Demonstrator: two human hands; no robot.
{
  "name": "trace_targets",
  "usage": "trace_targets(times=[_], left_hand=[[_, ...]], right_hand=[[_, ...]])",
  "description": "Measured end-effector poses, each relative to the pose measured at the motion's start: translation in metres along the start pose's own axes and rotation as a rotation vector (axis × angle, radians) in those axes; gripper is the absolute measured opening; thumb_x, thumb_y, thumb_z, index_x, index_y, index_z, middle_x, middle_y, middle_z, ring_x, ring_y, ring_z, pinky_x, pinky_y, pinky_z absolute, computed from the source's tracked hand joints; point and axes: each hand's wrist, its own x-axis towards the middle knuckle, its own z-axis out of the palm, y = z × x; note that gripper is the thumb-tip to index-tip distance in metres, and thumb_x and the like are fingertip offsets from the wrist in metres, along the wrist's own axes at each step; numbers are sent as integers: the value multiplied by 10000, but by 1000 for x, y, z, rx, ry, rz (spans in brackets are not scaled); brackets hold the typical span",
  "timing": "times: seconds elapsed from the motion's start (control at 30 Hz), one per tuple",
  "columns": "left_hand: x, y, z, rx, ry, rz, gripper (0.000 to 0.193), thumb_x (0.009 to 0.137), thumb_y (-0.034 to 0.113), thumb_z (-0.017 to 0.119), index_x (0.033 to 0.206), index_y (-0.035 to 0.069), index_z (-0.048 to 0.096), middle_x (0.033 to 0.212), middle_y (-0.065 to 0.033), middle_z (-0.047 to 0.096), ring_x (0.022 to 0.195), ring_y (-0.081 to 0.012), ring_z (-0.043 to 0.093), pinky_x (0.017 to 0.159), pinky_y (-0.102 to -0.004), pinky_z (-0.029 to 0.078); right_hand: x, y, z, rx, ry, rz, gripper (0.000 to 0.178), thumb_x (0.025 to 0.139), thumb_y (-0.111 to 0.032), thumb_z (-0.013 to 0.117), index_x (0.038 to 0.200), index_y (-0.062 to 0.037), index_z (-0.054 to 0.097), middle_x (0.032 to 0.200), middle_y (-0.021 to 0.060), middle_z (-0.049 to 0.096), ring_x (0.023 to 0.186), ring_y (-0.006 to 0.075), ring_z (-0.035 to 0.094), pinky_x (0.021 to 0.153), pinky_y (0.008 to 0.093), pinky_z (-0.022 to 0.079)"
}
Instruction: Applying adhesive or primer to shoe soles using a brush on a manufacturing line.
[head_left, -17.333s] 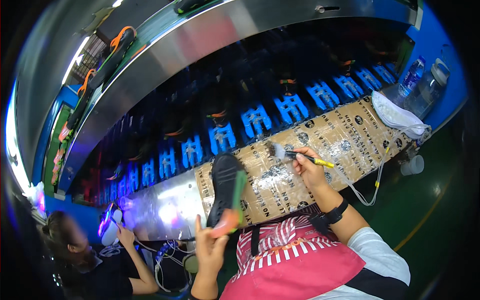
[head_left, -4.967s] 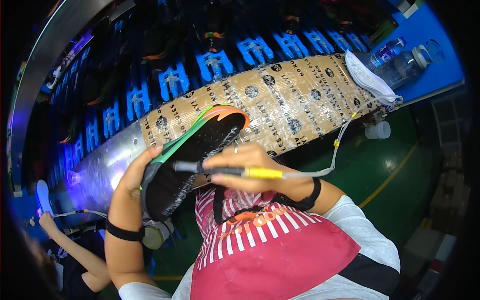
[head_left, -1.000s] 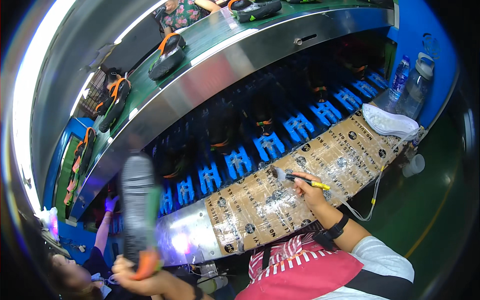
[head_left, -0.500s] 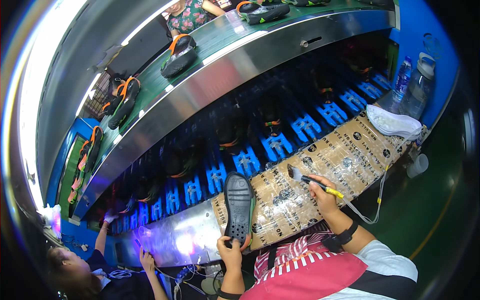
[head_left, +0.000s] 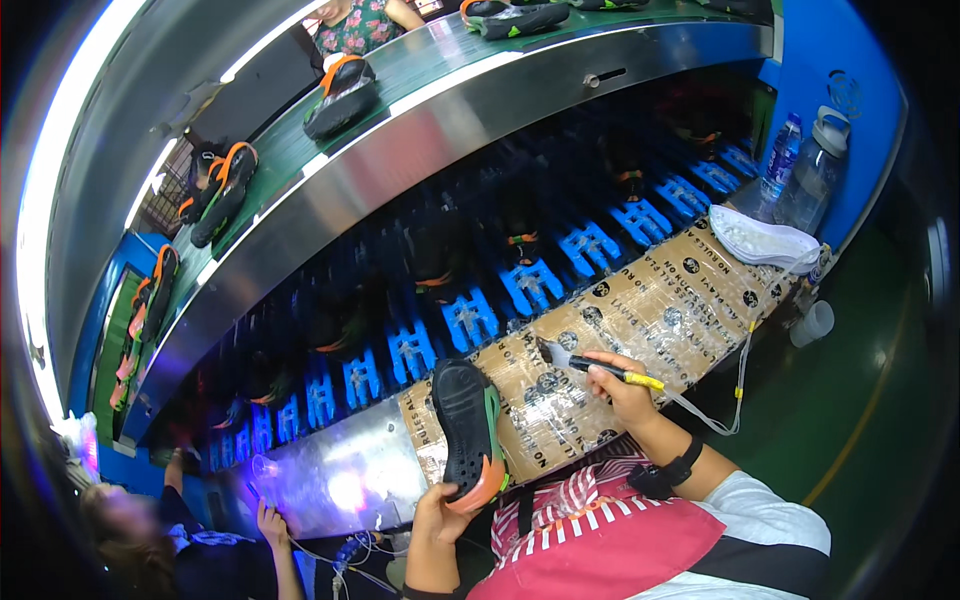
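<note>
Green conveyor belt (head_left: pixel 425 65) curves across the back of the workshop with shoes riding on it; the space under it is too dark to make out behind the row of blue brackets (head_left: pixel 470 318). Nearer, a metal bench (head_left: pixel 370 465) wears a sheet of cardboard (head_left: pixel 640 345). At far left, a co-worker (head_left: pixel 215 565) is cut off and blurred.

Black shoe sole (head_left: pixel 460 410) stands over the cardboard's left end, its far face hidden; whether it touches cannot be told. The left hand (head_left: pixel 440 513) is clamped on only 1 end, the orange heel, so a loose pinch could let it tip. The right hand (head_left: pixel 620 392) has its fingers closed around a brush (head_left: pixel 598 368), and its trailing cord (head_left: pixel 738 390) could snag on the bench edge. Wet bristles, if they are wet, might smear the cardboard.
</note>
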Motion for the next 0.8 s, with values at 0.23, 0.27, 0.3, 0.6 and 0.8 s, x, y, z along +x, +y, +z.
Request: trace_targets(times=[0.23, 0.27, 0.3, 0.6, 0.8], left_hand=[[26, -26, 15, -583, -512, 28, 595, 823, 461, 319, 1200, 26, 470, 1118, -211, 519, 1073, -372, 476, 876, -488, 417], [23, -30, 20, -649, -391, -5, 605, 813, 440, 326, 1213, 4, 452, 1126, -246, 500, 1057, -403, 475, 854, -479, 440], [27, -37, 18, -626, -410, 7, 614, 798, 433, 339, 1219, -1, 445, 1134, -247, 495, 1060, -401, 475, 856, -487, 437], [31, -47, 19, -610, -506, 22, 744, 764, 552, 392, 1277, 13, 391, 1216, -235, 460, 1084, -384, 479, 910, -537, 397], [36, -52, 29, -567, -528, 136, 599, 852, 529, 418, 1201, 46, 482, 1131, -128, 560, 993, -287, 562, 876, -406, 454]], right_hand=[[-4, -3, -3, 22, -13, 18, 290, 818, -105, 592, 1078, 23, 577, 785, 63, 631, 617, 57, 541, 504, 156, 398], [-4, -3, -3, 15, -25, 28, 290, 818, -105, 592, 1078, 23, 577, 785, 63, 631, 617, 57, 541, 504, 156, 398], [-5, -4, -2, 13, -41, 28, 294, 814, -90, 589, 1075, 43, 559, 789, 88, 629, 612, 79, 553, 505, 169, 417], [-16, -52, 32, 53, -184, 38, 242, 795, -61, 602, 1019, 29, 601, 784, 87, 642, 628, 81, 585, 534, 167, 439], [-26, -75, 85, -343, -541, -395, 217, 709, -84, 655, 916, -20, 639, 719, 71, 623, 564, 119, 574, 506, 240, 429]])
